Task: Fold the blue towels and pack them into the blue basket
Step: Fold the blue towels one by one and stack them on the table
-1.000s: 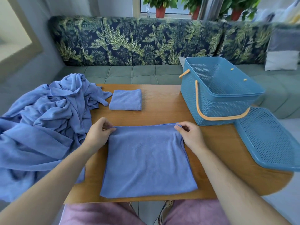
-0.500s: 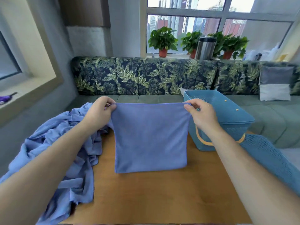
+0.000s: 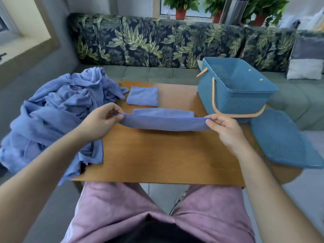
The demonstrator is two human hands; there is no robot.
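MID-FOLD: A person seated at a wooden table point(image 3: 166, 158) holds a blue towel point(image 3: 163, 122) stretched between two hands over the middle of the table. The left hand point(image 3: 100, 120) pinches one end of the towel's upper edge between thumb and fingers. The right hand point(image 3: 226, 128) pinches the other end the same way, and the two hands are well apart. The towel sags slightly between them, and a strip of it shows just behind the held edge; whether that part rests on the wood cannot be told. One folded towel point(image 3: 142, 96) lies near the far edge, beside a heap of unfolded towels point(image 3: 61, 109) that covers the left edge and hangs off it. The blue basket point(image 3: 233, 100) stands at the far right corner, its orange handle point(image 3: 214, 99) dropped over the near wall and no towel visible inside. Its lid point(image 3: 284, 137) lies at the right edge. The fold looks about half done, and packing has not begun. The main risk is in the pinch: if either grip lets a layer slip, the edges would land askew and need redoing. Laid too far forward, the towel could nudge the folded one out of square, and the overhanging heap could slide to the floor if the left forearm brushes it
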